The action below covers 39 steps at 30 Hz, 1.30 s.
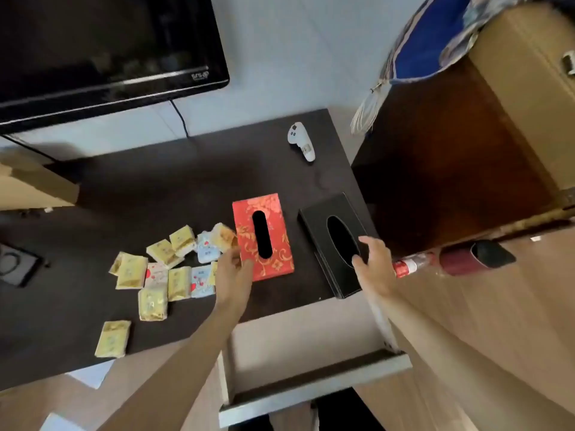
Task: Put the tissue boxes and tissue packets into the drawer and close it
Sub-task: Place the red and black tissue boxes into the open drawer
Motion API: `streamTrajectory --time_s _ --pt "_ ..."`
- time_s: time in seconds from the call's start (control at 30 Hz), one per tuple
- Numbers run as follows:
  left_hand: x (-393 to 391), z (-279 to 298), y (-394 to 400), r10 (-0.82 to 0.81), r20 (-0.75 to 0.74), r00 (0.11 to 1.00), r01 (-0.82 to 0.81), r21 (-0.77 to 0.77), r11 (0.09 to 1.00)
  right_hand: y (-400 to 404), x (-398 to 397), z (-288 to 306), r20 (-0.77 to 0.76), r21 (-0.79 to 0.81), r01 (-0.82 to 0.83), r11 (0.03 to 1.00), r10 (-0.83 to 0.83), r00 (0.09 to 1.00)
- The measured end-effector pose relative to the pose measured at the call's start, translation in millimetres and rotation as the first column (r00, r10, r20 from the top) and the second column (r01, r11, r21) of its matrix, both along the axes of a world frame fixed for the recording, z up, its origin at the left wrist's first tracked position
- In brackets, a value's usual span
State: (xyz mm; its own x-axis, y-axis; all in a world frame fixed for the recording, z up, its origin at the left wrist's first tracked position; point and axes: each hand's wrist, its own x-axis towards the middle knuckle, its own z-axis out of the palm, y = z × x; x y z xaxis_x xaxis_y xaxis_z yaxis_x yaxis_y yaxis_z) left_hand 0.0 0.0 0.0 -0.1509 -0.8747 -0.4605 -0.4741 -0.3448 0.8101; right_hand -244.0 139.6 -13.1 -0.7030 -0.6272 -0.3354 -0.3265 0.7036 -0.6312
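Note:
A red tissue box with gold flowers (pixel 278 231) lies on the dark table top (pixel 174 188). To its right a black tissue box (pixel 320 225) sits at the table's right corner. Several yellow and pale blue tissue packets (pixel 161 272) are scattered to the left of the red box, one alone (pixel 112 339) near the front edge. My left hand (pixel 231 272) hovers at the red box's near left corner, fingers apart. With its fingers spread, my right hand (pixel 371 262) rests over the black box's near right side. The drawer (pixel 298 346) below the table stands pulled out, with nothing inside.
A white controller (pixel 301 141) lies at the table's back. A black TV (pixel 102 51) hangs above on the wall. A brown cabinet (pixel 451 169) stands right of the table. A red bottle (pixel 413 265) and a dark cylinder (pixel 476 256) lie on the wooden floor.

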Motion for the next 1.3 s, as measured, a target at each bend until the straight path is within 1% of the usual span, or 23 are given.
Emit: streamTrajectory --time_s 0.03,0.1,0.2,0.27,0.33,0.5,0.63,0.7,0.83,0.9,0.97,1.07,1.2,1.3 --pt "-7.2 -5.5 -6.9 0.012 0.041 0.999 -0.009 -0.06 0.998 -6.1 -7.0 -5.3 -0.036 0.016 -0.02 1.0 0.021 0.999" --pt "-16.9 -16.1 -18.1 0.032 0.156 0.987 -0.017 -0.1 0.995 -16.2 -16.2 -9.3 -0.047 0.072 -0.032 0.997 0.035 0.998" --pt "-26.4 -33.4 -28.9 0.018 0.26 0.966 -0.006 -0.048 0.999 -26.6 -25.7 -15.4 0.024 0.101 -0.005 0.995 0.003 1.0" --pt "-31.0 -45.0 -35.5 -0.002 0.276 0.961 0.009 -0.025 1.0 -30.8 -30.8 -20.0 0.082 0.094 -0.006 0.996 -0.002 0.997" --pt "-36.4 -53.0 -43.4 0.012 0.259 0.966 -0.003 -0.033 0.999 -34.7 -36.7 -26.7 0.126 0.102 -0.02 0.995 0.007 0.992" --pt "-47.7 -61.4 -47.9 0.039 0.265 0.963 -0.03 -0.036 0.999 -35.0 -50.0 -37.8 0.188 0.139 -0.038 0.99 0.011 0.982" --pt "-53.3 -56.0 -53.1 0.091 0.293 0.952 -0.095 0.001 0.995 -33.7 -59.8 -38.6 0.144 0.164 -0.079 0.983 0.056 0.988" --pt "-54.8 -48.4 -54.3 0.121 0.306 0.944 -0.125 -0.006 0.992 -33.1 -61.6 -35.3 0.116 0.174 -0.103 0.979 0.084 0.99" --pt "-49.5 -35.4 -39.5 0.132 0.306 0.943 -0.128 -0.034 0.991 -18.5 -55.6 -29.6 0.079 0.14 -0.093 0.986 0.083 0.993" --pt "-43.6 -28.6 -21.2 0.122 0.291 0.949 -0.109 -0.061 0.992 -2.2 -49.6 -26.0 0.107 0.138 -0.057 0.989 0.042 0.993" --pt "-36.4 -20.5 2.9 0.145 0.24 0.96 -0.135 -0.058 0.989 18.1 -41.6 -22.1 0.154 0.098 -0.002 0.995 -0.013 0.988" --pt "-21.1 -16.9 44.2 0.165 0.174 0.971 -0.167 -0.007 0.986 52.5 -23.6 -18.6 0.212 0.02 0.115 0.993 -0.117 0.97" --pt "-1.2 -29.5 93.8 0.178 0.113 0.978 -0.181 0.019 0.983 93.5 2.7 -26.5 0.232 -0.023 0.243 0.97 -0.232 0.945" --pt "8.4 -44.4 120.1 0.153 0.072 0.986 -0.156 0.041 0.987 116.3 25.7 -37.8 0.231 -0.095 0.301 0.949 -0.273 0.934"
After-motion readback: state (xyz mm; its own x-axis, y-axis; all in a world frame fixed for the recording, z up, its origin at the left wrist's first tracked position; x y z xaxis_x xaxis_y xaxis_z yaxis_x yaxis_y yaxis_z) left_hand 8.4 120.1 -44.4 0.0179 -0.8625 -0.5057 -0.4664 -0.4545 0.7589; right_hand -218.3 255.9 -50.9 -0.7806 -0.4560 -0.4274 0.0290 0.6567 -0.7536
